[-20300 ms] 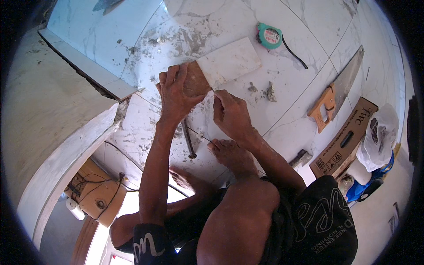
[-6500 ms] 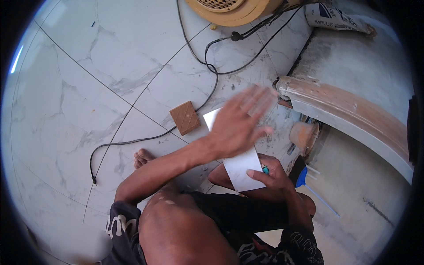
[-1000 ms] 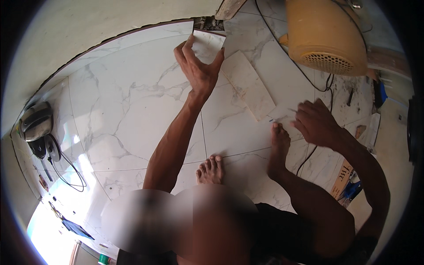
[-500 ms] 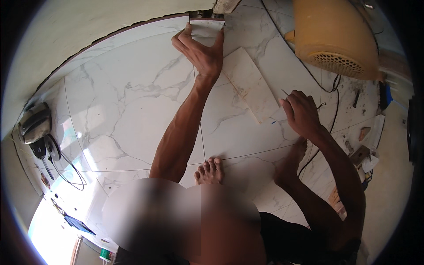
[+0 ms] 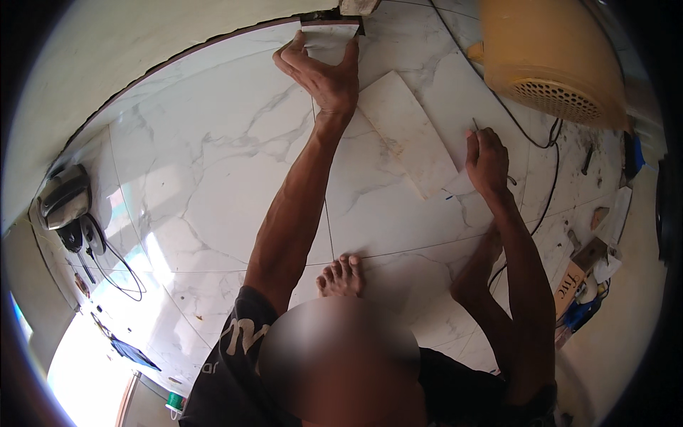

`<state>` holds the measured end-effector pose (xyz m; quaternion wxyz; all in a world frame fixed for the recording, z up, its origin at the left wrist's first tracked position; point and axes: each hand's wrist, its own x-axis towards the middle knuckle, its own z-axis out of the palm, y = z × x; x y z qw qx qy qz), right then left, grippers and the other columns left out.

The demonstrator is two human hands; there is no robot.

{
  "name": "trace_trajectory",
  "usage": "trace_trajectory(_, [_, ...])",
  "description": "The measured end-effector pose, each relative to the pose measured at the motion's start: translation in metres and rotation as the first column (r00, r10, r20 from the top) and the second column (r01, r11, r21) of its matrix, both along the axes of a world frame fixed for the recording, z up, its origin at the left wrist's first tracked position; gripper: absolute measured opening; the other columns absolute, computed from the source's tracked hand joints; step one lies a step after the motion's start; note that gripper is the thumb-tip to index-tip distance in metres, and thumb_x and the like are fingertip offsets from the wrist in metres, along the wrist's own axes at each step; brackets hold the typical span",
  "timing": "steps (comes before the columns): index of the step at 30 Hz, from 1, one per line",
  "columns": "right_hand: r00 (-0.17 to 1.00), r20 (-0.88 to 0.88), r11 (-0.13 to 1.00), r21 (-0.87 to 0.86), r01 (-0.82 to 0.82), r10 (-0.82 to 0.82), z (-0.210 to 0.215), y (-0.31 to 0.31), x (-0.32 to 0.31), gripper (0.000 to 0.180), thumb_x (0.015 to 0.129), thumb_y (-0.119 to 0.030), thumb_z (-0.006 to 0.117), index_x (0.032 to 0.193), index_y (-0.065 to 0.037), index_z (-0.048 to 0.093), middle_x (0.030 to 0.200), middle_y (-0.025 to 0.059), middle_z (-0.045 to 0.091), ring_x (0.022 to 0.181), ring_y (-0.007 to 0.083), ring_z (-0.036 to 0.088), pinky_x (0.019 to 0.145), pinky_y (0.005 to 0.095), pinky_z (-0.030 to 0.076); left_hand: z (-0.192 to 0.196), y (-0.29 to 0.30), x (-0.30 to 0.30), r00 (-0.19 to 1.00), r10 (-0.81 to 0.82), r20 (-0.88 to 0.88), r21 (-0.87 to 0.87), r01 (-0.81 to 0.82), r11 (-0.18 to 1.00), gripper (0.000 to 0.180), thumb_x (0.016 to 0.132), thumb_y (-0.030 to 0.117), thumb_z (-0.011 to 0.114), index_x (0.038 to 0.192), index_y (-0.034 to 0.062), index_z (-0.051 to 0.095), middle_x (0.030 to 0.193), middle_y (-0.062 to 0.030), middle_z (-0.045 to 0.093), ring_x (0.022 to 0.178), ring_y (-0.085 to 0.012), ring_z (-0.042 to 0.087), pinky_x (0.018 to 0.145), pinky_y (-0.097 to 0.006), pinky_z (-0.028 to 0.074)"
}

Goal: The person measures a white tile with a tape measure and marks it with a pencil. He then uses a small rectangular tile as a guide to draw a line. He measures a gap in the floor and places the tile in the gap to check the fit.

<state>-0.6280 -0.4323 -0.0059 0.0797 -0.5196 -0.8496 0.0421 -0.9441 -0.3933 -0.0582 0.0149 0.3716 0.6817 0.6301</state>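
Left hand holds a small tile piece at the wall's foot; the right grips a thin tool, well apart.
The left hand [image 5: 324, 82] spans the small tile piece [image 5: 329, 32], fingers at its left side and thumb at its right, just beyond the palm. To the left of that hand runs the skirting strip [image 5: 249, 47]; a dark gap [image 5: 321, 15] shows beyond the piece. The right hand [image 5: 488, 164] is closed around the thin tool [image 5: 475, 123], its kind hard to tell at this size. Between the hands a loose tile [image 5: 413, 135] lies flat. The step looks like trying the piece for fit beside the strip; the next move probably calls for keeping it steady and bringing the tool over to mark it.
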Motion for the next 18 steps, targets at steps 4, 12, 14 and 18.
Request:
trace_trajectory(4, [0.999, -0.021, 0.999, 0.023, 0.031, -0.031, -0.003, 0.011, -0.003, 0.023, 0.104, -0.015, 0.059, 0.087, 0.001, 0.056, 0.082, 0.0164, 0.057, 0.076, 0.0373, 0.06, 0.069, 0.0472, 0.049, -0.002, 0.003, -0.002, 0.997, 0.008, -0.08, 0.03, -0.006, 1.0, 0.082, 0.067, 0.006, 0.093, 0.126, -0.011, 0.038, 0.115, -0.0232, 0.046, 0.112, -0.0368, 0.042, 0.094, -0.052, 0.043])
trace_trajectory(12, [0.998, -0.016, 0.995, 0.078, 0.063, -0.061, -0.012, 0.021, -0.001, 0.024, 0.104, -0.021, 0.059, 0.092, -0.001, 0.059, 0.089, 0.0143, 0.059, 0.086, 0.0354, 0.061, 0.074, 0.0486, 0.048, 0.003, 0.003, 0.0, 0.999, -0.011, 0.032, -0.032, 0.012, 0.999, 0.081, 0.07, 0.01, 0.094, 0.124, -0.0088, 0.037, 0.121, -0.021, 0.038, 0.118, -0.0377, 0.041, 0.105, -0.057, 0.044])
trace_trajectory(14, [0.994, -0.01, 0.993, 0.036, 0.11, -0.11, -0.013, 0.022, -0.001, 0.022, 0.103, -0.025, 0.059, 0.096, -0.004, 0.062, 0.097, 0.0126, 0.063, 0.097, 0.0351, 0.063, 0.079, 0.0506, 0.049, 0.004, 0.003, 0.0, 0.998, -0.017, 0.053, -0.061, 0.021, 0.998, 0.083, 0.071, 0.013, 0.094, 0.126, -0.0078, 0.036, 0.125, -0.0197, 0.035, 0.122, -0.0378, 0.04, 0.107, -0.06, 0.044])
trace_trajectory(18, [0.998, -0.026, 0.992, 0.109, 0.059, -0.057, -0.012, 0.025, -0.003, 0.027, 0.105, -0.021, 0.06, 0.089, 0.0, 0.056, 0.084, 0.0137, 0.057, 0.077, 0.0318, 0.058, 0.071, 0.0455, 0.048, 0.004, 0.005, 0.001, 1.0, -0.006, 0.023, -0.088, 0.008, 0.996, 0.084, 0.07, 0.013, 0.095, 0.125, -0.0077, 0.035, 0.125, -0.0206, 0.035, 0.121, -0.0386, 0.041, 0.105, -0.06, 0.045])
